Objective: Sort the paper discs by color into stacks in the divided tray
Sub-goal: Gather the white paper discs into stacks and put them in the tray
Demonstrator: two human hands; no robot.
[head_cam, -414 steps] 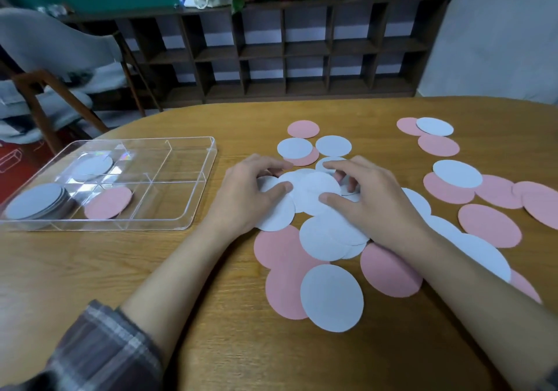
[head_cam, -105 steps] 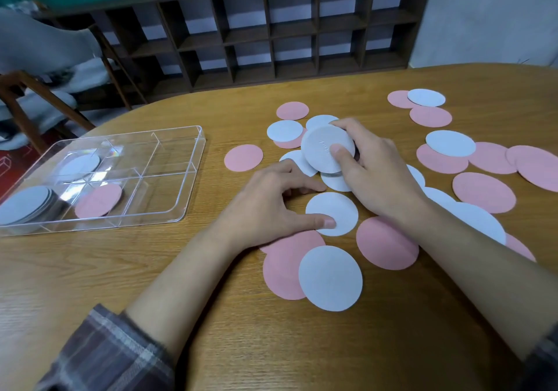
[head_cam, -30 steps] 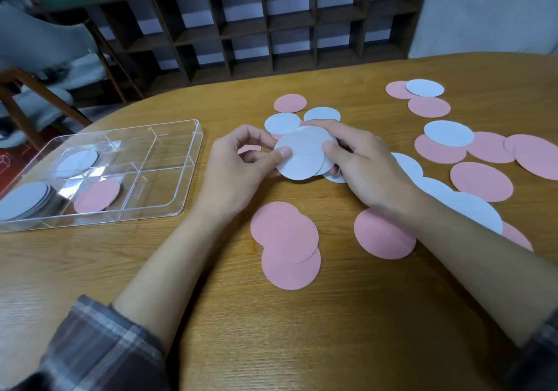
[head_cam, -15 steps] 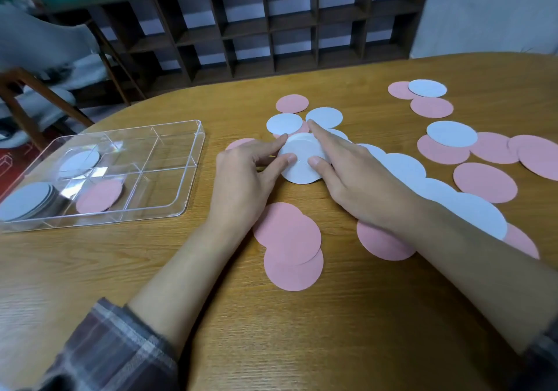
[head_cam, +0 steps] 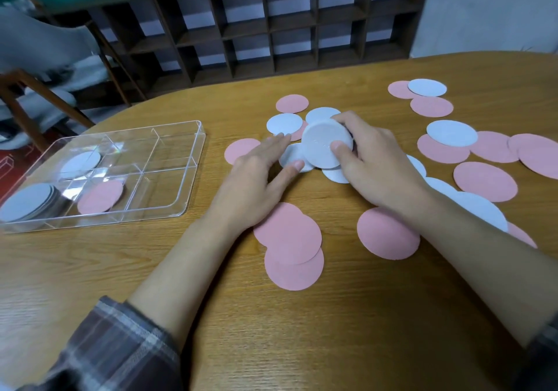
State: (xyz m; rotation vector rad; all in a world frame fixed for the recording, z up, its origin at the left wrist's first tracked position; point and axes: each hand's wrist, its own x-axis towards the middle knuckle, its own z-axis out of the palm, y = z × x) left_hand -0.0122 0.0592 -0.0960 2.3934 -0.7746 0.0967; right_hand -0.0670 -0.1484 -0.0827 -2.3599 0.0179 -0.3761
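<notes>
My right hand (head_cam: 374,167) grips a small stack of white discs (head_cam: 324,144), tilted up off the table. My left hand (head_cam: 256,179) lies flat, fingers apart, its fingertips resting on another white disc (head_cam: 293,156) on the wood. Pink discs (head_cam: 288,236) and white discs (head_cam: 451,133) lie scattered over the table. The clear divided tray (head_cam: 193,167) stands at the left; it holds a white stack (head_cam: 27,202), a single white disc (head_cam: 80,164) and a pink disc (head_cam: 101,197) in separate compartments.
The wooden table (head_cam: 90,270) curves away at the back. A dark cubby shelf (head_cam: 271,28) stands behind it, and a chair (head_cam: 39,58) with grey cloth is at the far left.
My right hand has lifted the white stack from flat on the table to a tilt. My left hand has let go of it and spread onto a neighbouring white disc.
</notes>
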